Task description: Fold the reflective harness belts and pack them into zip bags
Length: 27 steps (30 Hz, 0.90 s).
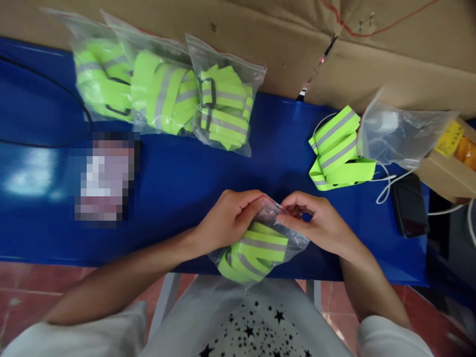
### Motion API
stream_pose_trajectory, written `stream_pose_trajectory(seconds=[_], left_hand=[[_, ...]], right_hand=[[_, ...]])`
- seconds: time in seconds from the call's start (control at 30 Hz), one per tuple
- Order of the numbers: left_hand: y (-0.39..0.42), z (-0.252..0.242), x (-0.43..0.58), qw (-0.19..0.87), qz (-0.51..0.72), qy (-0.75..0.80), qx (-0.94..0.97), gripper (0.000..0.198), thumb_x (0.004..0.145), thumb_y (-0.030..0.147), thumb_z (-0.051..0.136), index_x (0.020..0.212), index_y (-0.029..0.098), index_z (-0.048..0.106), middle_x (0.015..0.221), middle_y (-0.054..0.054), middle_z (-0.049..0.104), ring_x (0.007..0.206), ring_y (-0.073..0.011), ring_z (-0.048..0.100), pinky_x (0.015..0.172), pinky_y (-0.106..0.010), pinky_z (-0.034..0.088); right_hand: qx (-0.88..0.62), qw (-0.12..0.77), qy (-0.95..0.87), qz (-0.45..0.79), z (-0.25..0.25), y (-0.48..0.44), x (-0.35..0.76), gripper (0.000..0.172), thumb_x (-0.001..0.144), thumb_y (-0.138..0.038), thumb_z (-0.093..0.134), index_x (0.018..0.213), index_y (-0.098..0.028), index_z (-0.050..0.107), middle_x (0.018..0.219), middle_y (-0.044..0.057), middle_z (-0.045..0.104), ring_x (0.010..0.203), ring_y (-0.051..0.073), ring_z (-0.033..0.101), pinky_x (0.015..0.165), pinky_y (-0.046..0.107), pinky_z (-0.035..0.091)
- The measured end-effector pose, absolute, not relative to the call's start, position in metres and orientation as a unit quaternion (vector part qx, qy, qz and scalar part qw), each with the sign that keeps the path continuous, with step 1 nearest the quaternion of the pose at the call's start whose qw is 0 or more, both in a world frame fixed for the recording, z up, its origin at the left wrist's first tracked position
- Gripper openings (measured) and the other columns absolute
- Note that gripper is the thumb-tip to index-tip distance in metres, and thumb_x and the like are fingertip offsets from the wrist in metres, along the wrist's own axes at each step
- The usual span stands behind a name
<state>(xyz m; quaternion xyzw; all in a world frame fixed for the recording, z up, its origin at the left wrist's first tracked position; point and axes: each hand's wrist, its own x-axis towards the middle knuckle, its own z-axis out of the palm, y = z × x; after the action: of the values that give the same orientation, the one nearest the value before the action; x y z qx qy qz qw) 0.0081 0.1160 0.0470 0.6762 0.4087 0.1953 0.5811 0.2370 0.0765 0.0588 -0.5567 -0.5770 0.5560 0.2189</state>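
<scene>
Between my hands is a clear zip bag (295, 243) with a folded neon yellow reflective strap (262, 248) inside, at the table's near edge. My left hand (230, 218) pinches the bag's top edge at its left end, thumb and fingers together. At the other end of that edge, my right hand (316, 218) grips the bag between thumb and fingers. The bag hangs tilted, its lower part reaching just over the edge of the table. Fingertips of both hands are partly hidden by the plastic and by each other.
Several filled zip bags (163, 94) lie at the back left of the blue table (178, 173). A loose reflective strap (336, 148) sits on the right beside an unfilled zip bag (397, 134). Further right are a black phone (409, 206), white cables and a cardboard box (449, 171).
</scene>
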Motion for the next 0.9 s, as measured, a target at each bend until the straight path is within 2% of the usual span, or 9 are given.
stream_pose_trajectory(seconds=[0.13, 0.2, 0.4, 0.6, 0.7, 0.9], left_hand=[[0.1161, 0.0486, 0.0111, 0.655, 0.189, 0.389, 0.62, 0.029, 0.104, 0.033, 0.053, 0.102, 0.018, 0.077, 0.091, -0.001, 0.08, 0.077, -0.0126, 0.071, 0.066, -0.02, 0.05], [0.1161, 0.0493, 0.0117, 0.677, 0.188, 0.388, 0.597, 0.025, 0.101, 0.033, 0.059, 0.099, 0.017, 0.077, 0.088, -0.001, 0.079, 0.074, -0.012, 0.069, 0.062, -0.019, 0.049], [0.1142, 0.0514, 0.0106, 0.624, 0.216, 0.4, 0.635, 0.02, 0.099, 0.028, 0.06, 0.092, 0.016, 0.075, 0.08, 0.0, 0.075, 0.069, -0.0092, 0.065, 0.06, -0.017, 0.047], [0.1168, 0.0521, 0.0102, 0.649, 0.199, 0.377, 0.63, 0.02, 0.097, 0.031, 0.063, 0.09, 0.014, 0.071, 0.073, 0.0, 0.069, 0.062, -0.0094, 0.06, 0.056, -0.018, 0.046], [0.1172, 0.0525, 0.0099, 0.647, 0.208, 0.372, 0.632, 0.017, 0.094, 0.03, 0.066, 0.092, 0.014, 0.072, 0.073, 0.0, 0.07, 0.062, -0.0096, 0.061, 0.056, -0.019, 0.045], [0.114, 0.0511, 0.0085, 0.595, 0.259, 0.362, 0.669, 0.017, 0.098, 0.028, 0.062, 0.093, 0.016, 0.072, 0.079, -0.001, 0.073, 0.065, -0.0101, 0.065, 0.058, -0.02, 0.047]], right_hand=[[-0.548, 0.233, -0.597, 0.537, 0.0587, 0.076, 0.2352, 0.017, 0.092, -0.034, 0.074, 0.085, -0.02, 0.068, 0.072, -0.005, 0.066, 0.065, 0.006, 0.058, 0.061, 0.018, 0.044], [-0.545, 0.239, -0.602, 0.532, 0.0595, 0.0756, 0.2346, 0.016, 0.092, -0.033, 0.074, 0.085, -0.02, 0.069, 0.072, -0.005, 0.066, 0.065, 0.006, 0.057, 0.061, 0.018, 0.044], [-0.529, 0.263, -0.613, 0.525, 0.0626, 0.0744, 0.231, 0.015, 0.093, -0.032, 0.074, 0.086, -0.02, 0.07, 0.073, -0.005, 0.067, 0.064, 0.006, 0.057, 0.061, 0.017, 0.044], [-0.508, 0.283, -0.661, 0.475, 0.0603, 0.0712, 0.2277, 0.012, 0.098, -0.027, 0.068, 0.089, -0.019, 0.069, 0.08, -0.001, 0.069, 0.07, 0.008, 0.061, 0.061, 0.02, 0.044], [-0.506, 0.292, -0.665, 0.466, 0.06, 0.0702, 0.2274, 0.011, 0.098, -0.026, 0.069, 0.089, -0.02, 0.068, 0.079, -0.002, 0.068, 0.068, 0.008, 0.061, 0.061, 0.02, 0.044], [-0.496, 0.289, -0.663, 0.481, 0.0624, 0.0725, 0.2303, 0.01, 0.096, -0.03, 0.071, 0.095, -0.02, 0.069, 0.076, -0.004, 0.067, 0.064, 0.006, 0.058, 0.06, 0.018, 0.045]])
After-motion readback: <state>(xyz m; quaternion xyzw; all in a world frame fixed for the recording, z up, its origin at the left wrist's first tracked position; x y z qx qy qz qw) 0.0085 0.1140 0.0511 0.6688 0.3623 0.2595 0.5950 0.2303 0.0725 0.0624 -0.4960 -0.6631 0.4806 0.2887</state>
